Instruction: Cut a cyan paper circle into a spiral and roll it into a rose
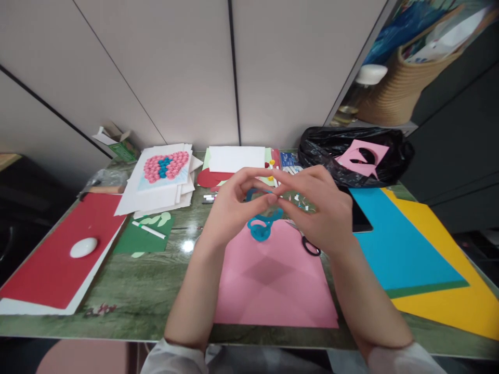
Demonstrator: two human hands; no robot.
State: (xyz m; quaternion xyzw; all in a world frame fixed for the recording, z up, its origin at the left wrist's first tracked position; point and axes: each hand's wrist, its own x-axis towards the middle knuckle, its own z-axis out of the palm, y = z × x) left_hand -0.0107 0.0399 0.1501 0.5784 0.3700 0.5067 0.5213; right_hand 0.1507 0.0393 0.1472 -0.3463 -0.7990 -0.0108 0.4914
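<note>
My left hand [234, 205] and my right hand [319, 208] meet above the middle of the table, fingertips pinched together. Between them they hold a curled strip of blue paper [262, 224] that hangs down in loops over a pink sheet [273, 280]. Black-handled scissors [310, 245] lie on the pink sheet's right edge, partly hidden under my right hand.
A red sheet [58, 254] with a white oval object [83, 247] lies at the left. Nearby are a green sheet [144, 236] and white cards with a pink-and-blue heart [166, 167]. Blue [393, 244] and yellow [463, 291] sheets lie right. A black bag [351, 153] holds pink scraps.
</note>
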